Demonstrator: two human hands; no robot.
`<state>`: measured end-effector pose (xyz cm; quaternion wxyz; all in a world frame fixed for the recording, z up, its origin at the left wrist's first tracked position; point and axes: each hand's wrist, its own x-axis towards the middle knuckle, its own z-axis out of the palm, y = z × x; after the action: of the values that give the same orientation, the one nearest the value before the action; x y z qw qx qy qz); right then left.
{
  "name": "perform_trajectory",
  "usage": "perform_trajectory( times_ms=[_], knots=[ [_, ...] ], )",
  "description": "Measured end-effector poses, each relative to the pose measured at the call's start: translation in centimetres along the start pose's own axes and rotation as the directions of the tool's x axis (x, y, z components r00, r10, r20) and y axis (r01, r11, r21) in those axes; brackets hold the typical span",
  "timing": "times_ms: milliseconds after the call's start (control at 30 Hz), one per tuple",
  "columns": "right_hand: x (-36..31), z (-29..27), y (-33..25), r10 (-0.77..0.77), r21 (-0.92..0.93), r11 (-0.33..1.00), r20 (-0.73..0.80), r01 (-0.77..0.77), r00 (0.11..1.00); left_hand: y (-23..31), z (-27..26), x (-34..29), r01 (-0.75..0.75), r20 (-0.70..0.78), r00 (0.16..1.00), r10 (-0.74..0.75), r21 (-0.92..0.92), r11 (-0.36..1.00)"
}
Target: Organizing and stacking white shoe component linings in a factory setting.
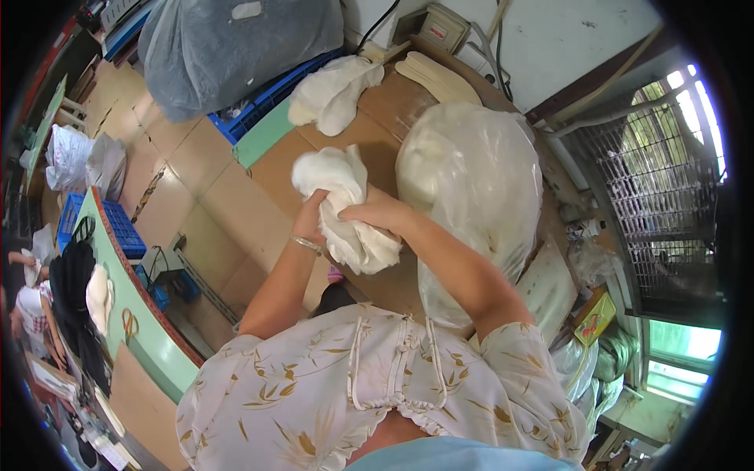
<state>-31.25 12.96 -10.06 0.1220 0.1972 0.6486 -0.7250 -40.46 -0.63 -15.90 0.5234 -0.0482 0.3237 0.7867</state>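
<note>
Both of my hands grip a soft white cloth piece in front of me, above the cardboard. A rounded, fluffy white wad, like stuffing, shows at its far end, and loose folds hang toward me. My left hand is closed on its left side, with a bracelet at the wrist. From the right, my right hand is closed around the middle, thumb on top. The fingers under the cloth are hidden. Just right of it stands a clear plastic bag with white fluffy material inside.
Beyond my hands, another white cloth piece and a cream folded stack lie on the cardboard. A large grey bag stands over a blue crate. At left, a green table holds orange-handled scissors; another person works beyond it.
</note>
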Motion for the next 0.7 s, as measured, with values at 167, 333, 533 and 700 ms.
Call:
perform_trajectory(
  times_ms=[167, 333, 533, 700],
  knots=[
    [4.1, -1.1, -3.7, -0.252, 0.141, 0.945, -0.263, 0.295, 0.931, 8.6, 3.3, 8.8, -0.163, 0.177, 0.978, 0.113, 0.303, 0.939],
    [10.2, -6.0, -5.8, -0.164, 0.36, 0.87, -0.436, 0.338, 0.885, 15.8, 10.4, 19.0, -0.336, 0.376, 0.921, 0.097, 0.645, 0.686],
    [19.0, -11.8, 2.7, 0.079, 0.546, 0.782, -0.564, 0.3, 0.822, 12.1, 4.5, 27.9, -0.28, 0.285, 0.92, 0.271, 0.958, -0.057],
    [20.1, -11.9, 6.8, 0.303, 0.416, 0.903, -0.796, 0.109, 0.524, 9.7, -0.8, 27.6, -0.28, 0.463, 0.793, 0.396, 0.854, -0.438]
  ],
)
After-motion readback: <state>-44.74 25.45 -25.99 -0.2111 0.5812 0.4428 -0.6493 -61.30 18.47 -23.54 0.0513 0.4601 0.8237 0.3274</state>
